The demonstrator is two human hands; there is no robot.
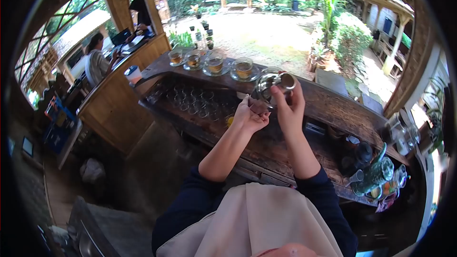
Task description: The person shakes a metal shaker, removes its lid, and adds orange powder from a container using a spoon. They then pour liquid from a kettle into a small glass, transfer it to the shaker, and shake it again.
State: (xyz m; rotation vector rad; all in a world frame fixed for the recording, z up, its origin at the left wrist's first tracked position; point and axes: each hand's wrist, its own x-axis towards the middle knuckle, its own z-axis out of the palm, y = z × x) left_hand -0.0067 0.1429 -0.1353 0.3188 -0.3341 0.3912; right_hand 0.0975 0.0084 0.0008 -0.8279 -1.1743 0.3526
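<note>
My right hand (289, 107) grips a clear glass cup (287, 81), which is tipped with its opening toward me. Just left of it, a round glass saucer (269, 77) overlaps the cup in this view. My left hand (252, 116) is turned palm up with its fingers curled, right below the saucer. Something brownish (259, 106) shows at those fingers, and I cannot tell what it is. Past my hands, several glass cups of amber drink (215, 64) stand on glass saucers along the wooden counter ledge (328, 93).
A dark wooden trough (162, 83) holds rows of glasses (193, 100). A green enamel pitcher (378, 176) and glass jugs (397, 181) stand at the right. Clear jars (402, 135) sit near the right post. A person (96, 59) sits behind the left wooden counter (114, 109).
</note>
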